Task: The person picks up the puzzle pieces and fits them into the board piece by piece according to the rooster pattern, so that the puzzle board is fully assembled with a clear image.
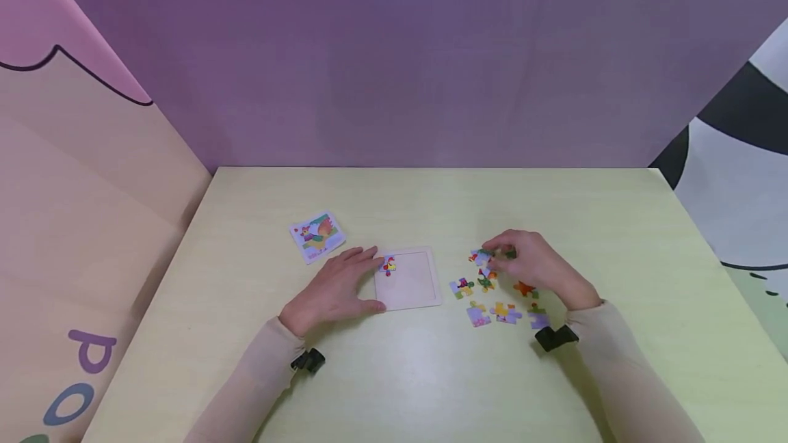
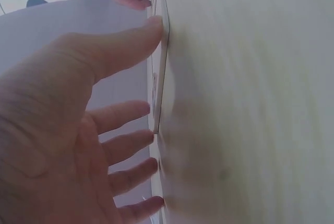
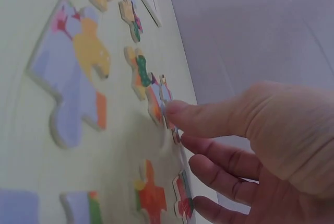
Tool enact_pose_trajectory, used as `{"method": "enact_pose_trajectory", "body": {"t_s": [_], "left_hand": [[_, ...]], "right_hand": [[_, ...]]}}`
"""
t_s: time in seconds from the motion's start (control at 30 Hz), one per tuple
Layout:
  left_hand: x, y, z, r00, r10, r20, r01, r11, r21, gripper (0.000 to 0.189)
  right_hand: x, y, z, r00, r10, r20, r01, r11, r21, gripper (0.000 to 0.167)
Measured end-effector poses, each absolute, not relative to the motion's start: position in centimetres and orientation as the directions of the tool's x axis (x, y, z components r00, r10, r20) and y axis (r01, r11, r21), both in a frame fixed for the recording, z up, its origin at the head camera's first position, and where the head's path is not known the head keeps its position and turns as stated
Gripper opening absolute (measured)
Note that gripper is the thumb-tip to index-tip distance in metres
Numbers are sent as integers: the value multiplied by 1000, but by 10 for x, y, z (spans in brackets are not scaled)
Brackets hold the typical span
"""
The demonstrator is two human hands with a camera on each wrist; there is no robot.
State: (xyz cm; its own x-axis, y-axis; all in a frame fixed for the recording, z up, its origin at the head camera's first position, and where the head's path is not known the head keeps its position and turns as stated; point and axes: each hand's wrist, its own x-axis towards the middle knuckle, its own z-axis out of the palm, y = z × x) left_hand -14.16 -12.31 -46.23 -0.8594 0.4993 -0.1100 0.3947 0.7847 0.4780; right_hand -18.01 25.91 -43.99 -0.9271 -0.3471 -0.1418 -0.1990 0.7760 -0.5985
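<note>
A square puzzle frame (image 1: 408,287) lies flat on the table, with one puzzle piece (image 1: 388,266) in its upper left corner. My left hand (image 1: 338,287) rests along the frame's left side, fingers spread, thumb at the lower left corner. In the left wrist view the thumb (image 2: 130,46) touches the frame's edge (image 2: 160,72). To the right, my right hand (image 1: 531,262) pinches a puzzle piece (image 1: 477,257) between thumb and forefinger at the back of the loose pieces. The right wrist view has the thumb (image 3: 203,117) on that piece, the forefinger mostly hidden behind.
Several loose puzzle pieces (image 1: 507,313) lie right of the frame, among them a piece with an orange shape (image 1: 524,288). A square picture card (image 1: 317,236) lies behind my left hand. A purple wall (image 1: 431,67) stands at the table's back edge.
</note>
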Motion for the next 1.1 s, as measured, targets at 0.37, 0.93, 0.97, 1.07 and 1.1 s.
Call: {"method": "enact_pose_trajectory", "body": {"t_s": [0.37,0.93,0.97,1.07,1.1], "left_hand": [[-135,-112,-461,-849,523,-82,432,774,463,70],[-138,-102,-459,-864,492,-108,391,789,474,73],[-139,-101,-459,-864,491,-110,391,792,469,74],[-139,-99,-459,-866,489,-108,392,796,461,75],[-140,-99,-459,-866,489,-108,394,798,455,75]], "right_hand": [[-185,258,-440,-920,-358,-156,-204,781,-590,30],[-193,263,-440,-892,-408,-195,-247,800,-546,36],[-194,264,-440,-891,-407,-199,-244,801,-547,36],[-196,265,-441,-890,-407,-206,-240,802,-546,36],[-196,266,-441,-890,-409,-202,-245,802,-545,35]]}}
